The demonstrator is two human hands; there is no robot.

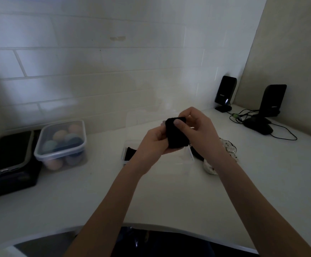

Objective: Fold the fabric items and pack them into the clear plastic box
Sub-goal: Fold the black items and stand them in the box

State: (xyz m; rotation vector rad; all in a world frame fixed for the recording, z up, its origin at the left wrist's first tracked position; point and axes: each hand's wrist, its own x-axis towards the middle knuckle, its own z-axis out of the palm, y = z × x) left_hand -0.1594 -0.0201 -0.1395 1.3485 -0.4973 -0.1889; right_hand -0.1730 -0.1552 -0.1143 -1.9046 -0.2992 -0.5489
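Head view, dim light. Both hands are raised above the white surface (pixel 169 197) at frame centre and share a small folded black fabric piece (pixel 176 134). The left hand (pixel 153 143) cups it from the 8 o'clock side, its grip curled beneath and around the bundle. The right hand (pixel 197 125) meets it from 2 o'clock, thumb pressed on the upper face, grip pinching the top edge.

Directly below the hands lies the clear plastic box (pixel 126 154), largely hidden by the wrists; a dark fabric item (pixel 130 153) shows inside at its 9 o'clock end. At 4 o'clock from the hands, a pale patterned fabric (pixel 228 154) with a dark piece beside it rests on the surface, partly behind the right forearm.

At 9 o'clock stands a lidded container (pixel 61 143) of pastel balls, beside a black case (pixel 10 164). At 2 o'clock, two black speakers (pixel 225 92) (pixel 271 106) with trailing cables (pixel 243 115) stand near the corner; each bears a small label, too blurred to read.
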